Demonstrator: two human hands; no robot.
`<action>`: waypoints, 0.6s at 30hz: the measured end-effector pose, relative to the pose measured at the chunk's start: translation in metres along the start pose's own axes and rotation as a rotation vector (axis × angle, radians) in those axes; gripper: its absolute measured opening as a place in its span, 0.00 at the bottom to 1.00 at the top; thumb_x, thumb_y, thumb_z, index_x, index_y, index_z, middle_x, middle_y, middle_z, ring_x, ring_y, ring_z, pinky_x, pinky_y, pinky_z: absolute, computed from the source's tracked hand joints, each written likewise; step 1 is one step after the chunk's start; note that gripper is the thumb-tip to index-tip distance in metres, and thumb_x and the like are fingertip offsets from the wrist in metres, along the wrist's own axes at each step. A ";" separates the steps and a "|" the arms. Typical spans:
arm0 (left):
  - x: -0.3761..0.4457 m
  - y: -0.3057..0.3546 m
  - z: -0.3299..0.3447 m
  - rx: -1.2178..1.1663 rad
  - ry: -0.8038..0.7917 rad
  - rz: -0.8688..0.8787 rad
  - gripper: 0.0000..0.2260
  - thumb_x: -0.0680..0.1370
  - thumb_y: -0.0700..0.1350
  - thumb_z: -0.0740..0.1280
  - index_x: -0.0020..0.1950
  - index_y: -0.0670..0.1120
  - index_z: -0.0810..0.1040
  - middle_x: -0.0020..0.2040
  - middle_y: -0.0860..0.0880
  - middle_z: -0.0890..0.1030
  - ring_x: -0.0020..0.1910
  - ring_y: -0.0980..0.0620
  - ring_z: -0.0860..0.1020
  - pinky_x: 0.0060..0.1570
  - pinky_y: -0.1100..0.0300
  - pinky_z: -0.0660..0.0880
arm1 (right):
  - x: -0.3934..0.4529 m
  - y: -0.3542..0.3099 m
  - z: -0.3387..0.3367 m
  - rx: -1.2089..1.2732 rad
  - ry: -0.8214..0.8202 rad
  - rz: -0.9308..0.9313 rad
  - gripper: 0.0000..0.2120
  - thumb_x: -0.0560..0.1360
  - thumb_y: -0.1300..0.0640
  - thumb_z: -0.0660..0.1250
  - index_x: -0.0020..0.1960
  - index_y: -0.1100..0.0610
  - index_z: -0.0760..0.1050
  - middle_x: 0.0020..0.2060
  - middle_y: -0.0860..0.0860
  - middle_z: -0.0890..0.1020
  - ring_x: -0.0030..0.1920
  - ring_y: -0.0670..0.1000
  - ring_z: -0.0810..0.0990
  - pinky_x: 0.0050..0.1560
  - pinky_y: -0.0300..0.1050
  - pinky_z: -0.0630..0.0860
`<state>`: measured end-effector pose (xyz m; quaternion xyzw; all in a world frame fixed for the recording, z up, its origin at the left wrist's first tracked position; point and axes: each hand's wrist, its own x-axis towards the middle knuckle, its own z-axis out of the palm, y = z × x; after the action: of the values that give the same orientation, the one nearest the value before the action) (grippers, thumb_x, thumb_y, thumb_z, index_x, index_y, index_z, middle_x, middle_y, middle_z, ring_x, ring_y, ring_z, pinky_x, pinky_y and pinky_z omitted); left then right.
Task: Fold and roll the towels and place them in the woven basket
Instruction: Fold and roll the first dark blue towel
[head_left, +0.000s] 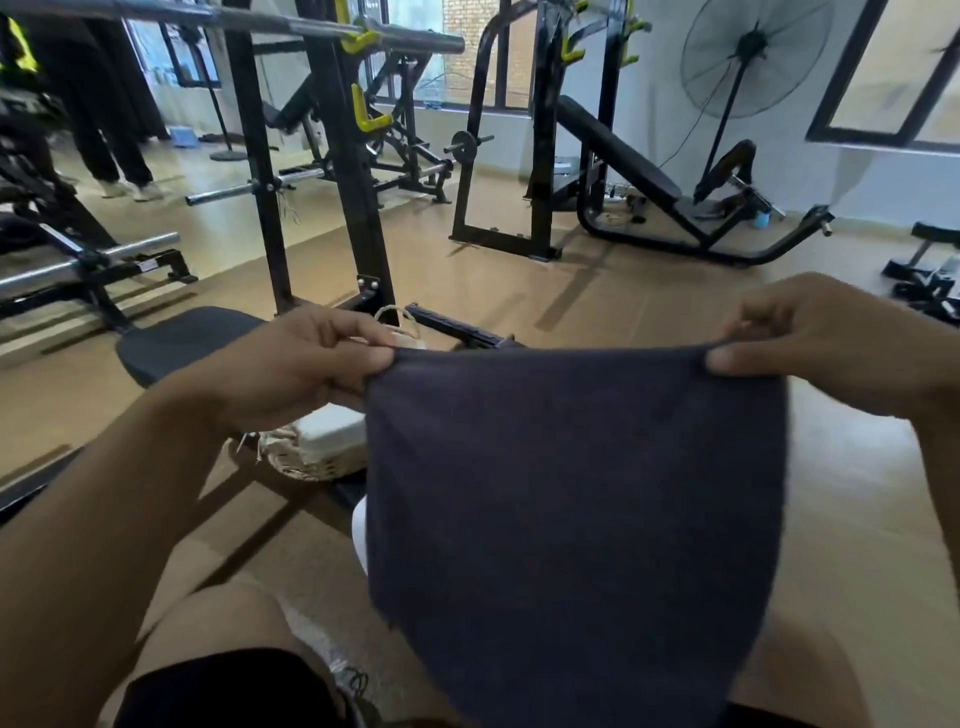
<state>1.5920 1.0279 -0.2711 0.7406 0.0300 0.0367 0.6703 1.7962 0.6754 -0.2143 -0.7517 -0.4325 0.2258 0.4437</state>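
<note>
A dark navy towel (571, 519) hangs flat in front of me, held up by its two top corners. My left hand (301, 364) pinches the top left corner and my right hand (810, 343) pinches the top right one. Behind the towel's left edge, low on the floor, stands the woven basket (311, 462) with a white folded towel (332, 431) in it. The dark towel and my left hand hide most of the basket. Its rope handle (395, 317) shows above my left fingers.
A black padded bench (182, 343) stands left of the basket. Squat racks (348, 171), barbells and an incline bench (618, 150) fill the room ahead. A person's legs (114, 104) stand at the far left. A fan (748, 57) is on the right wall. My knees are below.
</note>
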 end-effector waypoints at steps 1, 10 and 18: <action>0.008 -0.008 0.006 0.089 0.110 -0.054 0.05 0.73 0.45 0.76 0.45 0.44 0.86 0.44 0.42 0.86 0.44 0.48 0.85 0.42 0.60 0.83 | 0.008 0.005 0.006 -0.124 0.099 0.018 0.10 0.62 0.48 0.79 0.36 0.54 0.84 0.35 0.53 0.87 0.35 0.44 0.84 0.39 0.37 0.77; 0.042 -0.031 0.021 0.101 0.476 -0.119 0.06 0.82 0.42 0.66 0.54 0.41 0.81 0.51 0.41 0.85 0.54 0.43 0.83 0.61 0.48 0.79 | 0.040 0.040 0.024 -0.174 0.388 0.125 0.07 0.71 0.55 0.78 0.43 0.56 0.81 0.38 0.49 0.88 0.39 0.43 0.85 0.42 0.39 0.75; 0.019 -0.020 0.003 0.001 0.206 -0.069 0.10 0.73 0.50 0.73 0.49 0.47 0.80 0.42 0.45 0.80 0.40 0.49 0.78 0.37 0.60 0.81 | 0.016 0.031 0.005 -0.067 -0.028 0.076 0.15 0.64 0.45 0.80 0.43 0.55 0.85 0.39 0.58 0.87 0.38 0.51 0.86 0.39 0.39 0.81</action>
<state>1.6109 1.0286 -0.2915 0.7316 0.1244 0.0895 0.6642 1.8152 0.6842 -0.2425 -0.7788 -0.4172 0.2382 0.4034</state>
